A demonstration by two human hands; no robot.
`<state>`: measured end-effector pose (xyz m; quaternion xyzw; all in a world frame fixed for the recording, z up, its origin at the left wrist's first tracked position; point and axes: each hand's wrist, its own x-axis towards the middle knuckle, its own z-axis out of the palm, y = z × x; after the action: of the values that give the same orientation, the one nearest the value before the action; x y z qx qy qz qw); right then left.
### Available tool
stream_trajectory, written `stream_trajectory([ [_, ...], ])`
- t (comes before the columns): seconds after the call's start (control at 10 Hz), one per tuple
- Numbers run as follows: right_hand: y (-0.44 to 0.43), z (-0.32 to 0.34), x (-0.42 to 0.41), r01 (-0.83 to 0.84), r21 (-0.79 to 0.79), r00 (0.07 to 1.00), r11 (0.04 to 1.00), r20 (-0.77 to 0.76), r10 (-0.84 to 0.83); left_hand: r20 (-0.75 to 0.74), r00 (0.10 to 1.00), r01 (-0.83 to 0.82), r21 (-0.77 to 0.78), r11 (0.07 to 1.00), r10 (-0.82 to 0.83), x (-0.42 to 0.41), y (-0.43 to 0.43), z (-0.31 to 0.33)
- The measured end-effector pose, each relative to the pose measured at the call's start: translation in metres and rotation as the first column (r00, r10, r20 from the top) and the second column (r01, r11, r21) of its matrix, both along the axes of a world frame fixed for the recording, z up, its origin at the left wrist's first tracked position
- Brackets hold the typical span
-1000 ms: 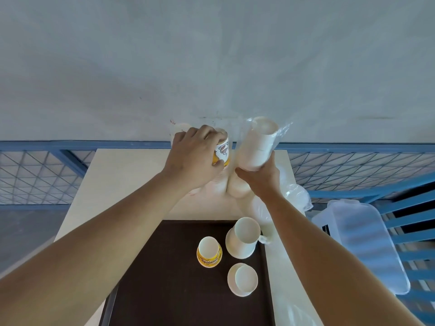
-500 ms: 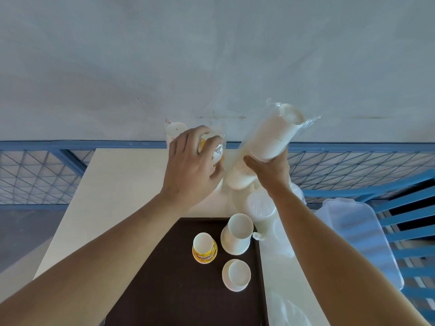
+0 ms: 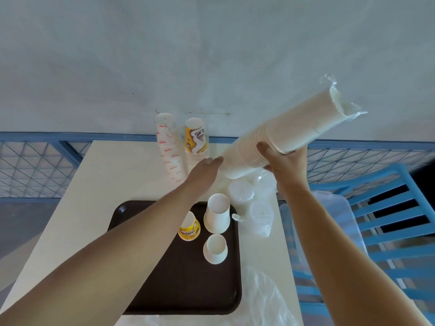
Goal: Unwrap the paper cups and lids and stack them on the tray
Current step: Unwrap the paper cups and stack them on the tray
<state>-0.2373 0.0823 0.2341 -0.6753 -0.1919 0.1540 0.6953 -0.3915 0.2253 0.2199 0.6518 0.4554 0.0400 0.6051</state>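
Left grip (image 3: 203, 171) off yellow cups (image 3: 196, 137); right grip (image 3: 286, 161) holds raised cup stack (image 3: 296, 125).

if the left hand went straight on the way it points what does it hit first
Probably the lower end of the wrapped cup stack in the right hand; the left hand is nearly at it, depth unclear.

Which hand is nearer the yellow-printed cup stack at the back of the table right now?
Left. The left hand is just in front of the yellow-printed cup stack; the right hand is farther right, gripping the wrapped white cups.
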Motion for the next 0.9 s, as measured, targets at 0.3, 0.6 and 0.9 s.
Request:
stream_trajectory([
  [0.3,-0.054,0.052,-0.037,-0.158,0.052,0.986,0.986,0.06,0.155,0.23,0.969,-0.104,0.037,0.994,0.093,-0.031,-0.052,0.04],
  [0.6,-0.056,0.081,-0.126,-0.301,-0.04,0.935,0.953,0.185,0.304,0.212,0.902,-0.374,-0.056,0.926,0.377,-0.127,-0.077,0.061],
  [0.9,-0.05,0.036,-0.248,-0.416,-0.199,0.895,0.887,0.084,0.438,0.211,0.797,-0.521,-0.237,0.82,0.567,-0.253,-0.089,0.0],
])
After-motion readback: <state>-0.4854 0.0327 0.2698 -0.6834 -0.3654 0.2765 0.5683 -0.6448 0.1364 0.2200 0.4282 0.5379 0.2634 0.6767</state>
